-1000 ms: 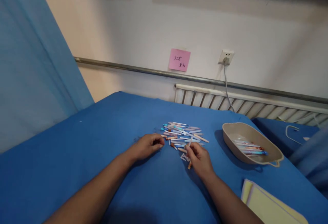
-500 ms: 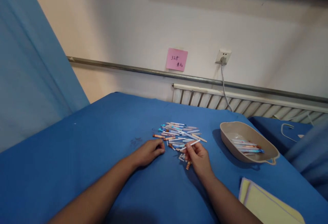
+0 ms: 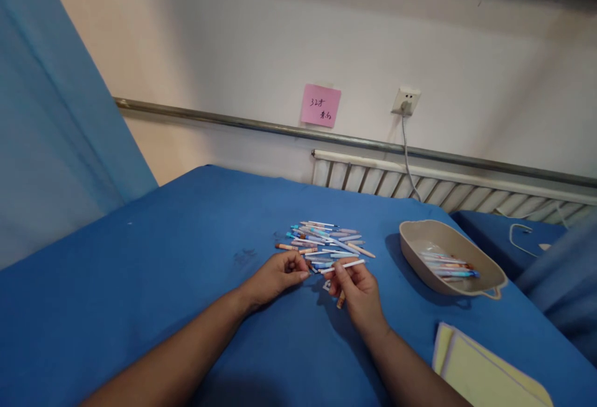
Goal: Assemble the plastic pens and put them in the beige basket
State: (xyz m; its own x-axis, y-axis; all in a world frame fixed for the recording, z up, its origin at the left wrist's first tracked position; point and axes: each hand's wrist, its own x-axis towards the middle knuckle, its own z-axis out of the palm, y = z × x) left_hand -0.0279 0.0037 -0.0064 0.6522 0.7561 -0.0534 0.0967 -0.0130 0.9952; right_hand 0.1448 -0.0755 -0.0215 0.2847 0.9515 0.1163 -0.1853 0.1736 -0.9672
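Observation:
On the blue-covered table a loose pile of pens and pen parts (image 3: 336,242) lies just beyond both hands. Between the thumb and fingers of my right hand (image 3: 357,289) is a thin white pen refill (image 3: 353,263), held nearly level and pointing left. An orange-brown pen piece (image 3: 341,299) pokes out below that hand; whether the fingers grip it I cannot tell. My left hand (image 3: 280,276) is closed in a pinch at the pile's near left edge, close to the refill's left end. Anything in that pinch is too small to name. Small clear pieces (image 3: 327,285) lie partly hidden beside my right fingers.
To the right stands a beige basin (image 3: 487,270) with several pens in it. Folded yellow cloths (image 3: 485,363) lie at the near right. Behind the table are a radiator (image 3: 368,174), a metal rail (image 3: 233,121) and a plugged-in cable (image 3: 407,152). A blue curtain (image 3: 60,96) hangs at left.
My left hand has moved right, toward the refill's left end, with its thumb and finger now pinched. The refill in my right hand has turned closer to level.

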